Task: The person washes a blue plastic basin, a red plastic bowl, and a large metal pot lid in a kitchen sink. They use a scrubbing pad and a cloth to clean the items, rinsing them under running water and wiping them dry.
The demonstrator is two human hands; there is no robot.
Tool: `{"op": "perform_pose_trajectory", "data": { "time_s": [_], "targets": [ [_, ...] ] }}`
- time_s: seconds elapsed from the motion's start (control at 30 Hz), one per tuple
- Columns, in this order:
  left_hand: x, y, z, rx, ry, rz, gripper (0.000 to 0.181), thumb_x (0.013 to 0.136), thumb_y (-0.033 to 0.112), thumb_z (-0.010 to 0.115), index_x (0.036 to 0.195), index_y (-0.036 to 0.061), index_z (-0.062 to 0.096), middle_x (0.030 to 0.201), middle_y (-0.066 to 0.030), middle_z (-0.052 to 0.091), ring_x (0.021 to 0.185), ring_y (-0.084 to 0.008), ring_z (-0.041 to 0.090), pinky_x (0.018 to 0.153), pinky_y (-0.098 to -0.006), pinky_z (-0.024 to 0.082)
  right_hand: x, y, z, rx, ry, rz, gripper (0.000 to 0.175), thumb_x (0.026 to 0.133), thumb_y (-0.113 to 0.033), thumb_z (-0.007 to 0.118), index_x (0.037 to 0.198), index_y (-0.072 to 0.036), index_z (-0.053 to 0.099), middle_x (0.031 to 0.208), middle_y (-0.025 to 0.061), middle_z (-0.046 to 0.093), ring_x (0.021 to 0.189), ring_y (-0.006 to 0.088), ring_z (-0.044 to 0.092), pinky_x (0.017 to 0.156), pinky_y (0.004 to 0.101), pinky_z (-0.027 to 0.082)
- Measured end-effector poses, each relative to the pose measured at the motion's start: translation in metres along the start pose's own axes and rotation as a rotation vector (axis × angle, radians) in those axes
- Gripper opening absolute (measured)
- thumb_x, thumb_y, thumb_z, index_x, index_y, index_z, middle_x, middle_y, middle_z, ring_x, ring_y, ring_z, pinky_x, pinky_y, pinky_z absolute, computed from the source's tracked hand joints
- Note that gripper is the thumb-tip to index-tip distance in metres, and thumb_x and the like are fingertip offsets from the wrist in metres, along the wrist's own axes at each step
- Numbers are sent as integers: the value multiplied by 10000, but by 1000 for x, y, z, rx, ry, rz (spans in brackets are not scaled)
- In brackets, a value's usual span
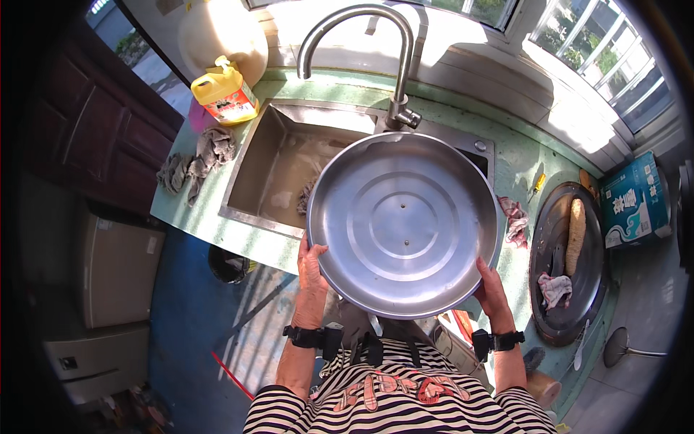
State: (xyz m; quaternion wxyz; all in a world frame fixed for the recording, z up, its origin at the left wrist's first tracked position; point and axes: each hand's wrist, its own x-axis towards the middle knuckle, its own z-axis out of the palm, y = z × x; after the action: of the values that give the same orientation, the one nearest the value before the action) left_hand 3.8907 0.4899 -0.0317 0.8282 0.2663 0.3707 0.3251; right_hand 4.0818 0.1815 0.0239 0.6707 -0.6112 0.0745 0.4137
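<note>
My left hand [313, 266] and my right hand [492, 286] grip the near rim of a large round metal pot lid [379, 157] from both sides. Its hollow underside faces me, with pressed rings and two small screw heads near the middle. The lid is held over the counter's front edge and hides the right part of a stainless steel sink [282, 163]. Cloudy water stands in the sink, and a dark scrubber [306, 196] shows beside the lid. Behind the lid rises a curved steel faucet [404, 59].
Left of the sink are grey rags [214, 149] and a yellow detergent jug [226, 96]. To the right, a dark round lid or tray [547, 233] carries a loofah [576, 233] and a cloth [555, 290]. A teal box [631, 203] and a yellow-handled tool [539, 183] lie nearby.
</note>
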Motion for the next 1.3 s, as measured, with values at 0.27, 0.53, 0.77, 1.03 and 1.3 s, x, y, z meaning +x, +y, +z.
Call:
{"op": "perform_pose_trajectory", "data": {
  "time_s": [0.27,0.53,0.77,1.03,1.3],
  "targets": [
    [40,54,58,579,-169,-46,529,886,368,580,1316,98,434,1229,-63,533,1025,-165,560,836,-372,449,-40,35,-27,142,370,-179,241,662,-51,556,899,-6,551,796,41,552,722,159,542,708,286,445],
    [134,204,195,622,-590,581,510,875,366,597,1295,105,474,1270,-73,503,1189,-169,434,986,-317,297,-79,87,32,237,616,-219,204,653,-40,539,854,-10,530,737,20,527,659,134,524,588,280,438],
    [131,189,234,759,-976,345,293,917,341,533,970,53,541,816,-51,633,721,-94,530,668,-241,432,-67,121,124,444,606,-317,236,655,-18,546,890,-8,563,776,42,579,701,167,581,638,287,482],
    [87,127,266,705,-1429,68,483,954,379,433,1291,34,401,1152,-123,561,1122,-187,508,933,-340,407,-45,136,159,473,674,-349,171,642,-20,567,813,-16,550,725,23,539,664,145,541,602,267,450],
    [242,30,234,1412,-1460,841,406,881,153,505,1264,30,451,1297,-249,439,1204,-382,425,1020,-380,354,-55,106,166,424,742,-433,187,643,-45,552,824,-2,557,741,24,547,677,141,527,623,263,426]
  ]
}}
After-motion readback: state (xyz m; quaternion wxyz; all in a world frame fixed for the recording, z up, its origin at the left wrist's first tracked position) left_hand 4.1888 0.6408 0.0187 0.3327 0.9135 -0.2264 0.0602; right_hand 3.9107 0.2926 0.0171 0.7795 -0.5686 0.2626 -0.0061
